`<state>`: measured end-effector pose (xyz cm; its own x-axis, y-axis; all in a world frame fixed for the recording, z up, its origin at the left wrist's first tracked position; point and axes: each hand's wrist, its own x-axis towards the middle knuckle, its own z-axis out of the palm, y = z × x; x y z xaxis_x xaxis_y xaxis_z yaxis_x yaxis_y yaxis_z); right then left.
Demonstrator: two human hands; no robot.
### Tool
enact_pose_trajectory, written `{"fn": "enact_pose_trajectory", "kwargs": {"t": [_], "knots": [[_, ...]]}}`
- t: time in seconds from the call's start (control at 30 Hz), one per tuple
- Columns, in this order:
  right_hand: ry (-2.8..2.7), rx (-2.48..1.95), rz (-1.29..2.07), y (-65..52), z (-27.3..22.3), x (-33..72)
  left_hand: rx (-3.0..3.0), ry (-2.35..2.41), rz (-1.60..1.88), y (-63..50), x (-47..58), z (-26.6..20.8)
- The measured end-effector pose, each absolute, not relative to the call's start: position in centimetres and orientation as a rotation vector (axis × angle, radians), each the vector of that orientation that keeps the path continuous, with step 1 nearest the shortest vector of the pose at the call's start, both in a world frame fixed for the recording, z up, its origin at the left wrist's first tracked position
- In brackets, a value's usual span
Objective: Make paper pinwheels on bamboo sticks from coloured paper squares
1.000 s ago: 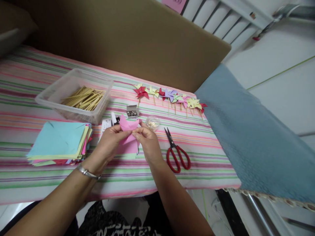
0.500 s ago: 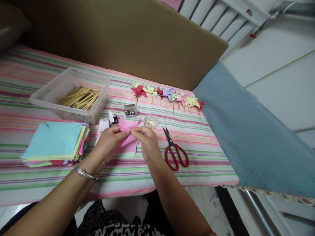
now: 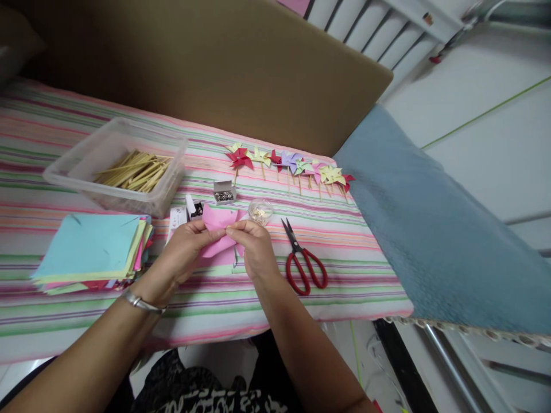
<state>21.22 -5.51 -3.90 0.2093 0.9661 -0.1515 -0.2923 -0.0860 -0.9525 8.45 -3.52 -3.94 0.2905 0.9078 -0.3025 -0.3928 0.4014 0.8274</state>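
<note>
A pink paper pinwheel (image 3: 218,218), with its corners folded toward the middle, is held between my two hands above the table. My left hand (image 3: 186,246) pinches it from the left, thumb near its centre. From the right, my right hand (image 3: 255,244) pinches the same paper, the fingertips of both hands almost meeting. Beneath it lies another piece of pink paper (image 3: 219,258). Just beyond my hands are a small open box of metal fasteners (image 3: 224,193), a round clear tub of small pale pieces (image 3: 260,212) and a small open box with dark contents (image 3: 196,209).
Red-handled scissors (image 3: 305,264) lie right of my hands. A stack of coloured paper (image 3: 88,244) sits at the left, below a clear plastic bin (image 3: 69,178) of wooden sticks (image 3: 133,172). Finished pinwheels (image 3: 290,162) line the back, before a brown board (image 3: 206,69).
The whole view has shifted slightly. My hands keep pinching the pink pinwheel, whose folded upper part now looks flatter and a little wider.
</note>
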Motion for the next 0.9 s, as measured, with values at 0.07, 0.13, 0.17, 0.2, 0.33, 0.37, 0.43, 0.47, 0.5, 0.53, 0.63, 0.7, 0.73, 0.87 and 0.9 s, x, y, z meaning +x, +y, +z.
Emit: {"fn": "enact_pose_trajectory", "kwargs": {"t": [0.07,0.13,0.17,0.2,0.33,0.37,0.43,0.47,0.5,0.53,0.63,0.7,0.73,0.87,0.9], "knots": [[-0.777,-1.176,1.244,-5.5,-3.9,21.2,0.706,0.889,0.966,-3.5,8.5,-3.9],[-0.783,-1.174,1.249,-5.4,-3.9,21.3,0.705,0.899,0.966,-3.6,8.5,-3.8],[-0.782,-1.174,1.255,-5.4,-3.9,21.3,0.705,0.902,0.967,-3.6,8.5,-3.8],[-0.78,-1.172,1.26,-5.5,-3.9,21.3,0.705,0.903,0.967,-3.6,8.5,-3.8],[-0.784,-1.169,1.266,-5.6,-3.9,21.2,0.701,0.907,0.975,-3.6,8.5,-4.1],[-0.79,-1.174,1.264,-5.6,-3.9,21.2,0.702,0.904,0.979,-3.6,8.4,-4.2],[-0.801,-1.191,1.257,-5.6,-3.9,21.2,0.707,0.889,0.982,-3.6,8.4,-4.2],[-0.807,-1.198,1.251,-5.6,-3.9,21.2,0.709,0.88,0.983,-3.6,8.4,-4.2],[-0.814,-1.202,1.242,-5.5,-3.9,21.2,0.708,0.874,0.987,-3.6,8.5,-4.2],[-0.824,-1.202,1.231,-5.5,-4.0,21.2,0.704,0.871,0.994,-3.6,8.5,-4.1],[-0.877,-1.194,1.194,-5.4,-4.2,21.3,0.688,0.871,0.998,-3.6,8.5,-4.0],[-0.93,-1.189,1.167,-5.5,-4.1,21.3,0.691,0.868,0.981,-3.5,8.5,-4.2],[-0.967,-1.186,1.148,-5.6,-4.0,21.2,0.701,0.869,0.973,-3.4,8.5,-4.4],[-1.151,-1.159,1.102,-5.9,-3.1,21.6,0.799,0.951,1.012,-2.8,7.7,-4.9],[-1.185,-1.16,1.103,-5.8,-2.9,22.0,0.823,0.986,1.041,-2.5,7.3,-4.7]]}}
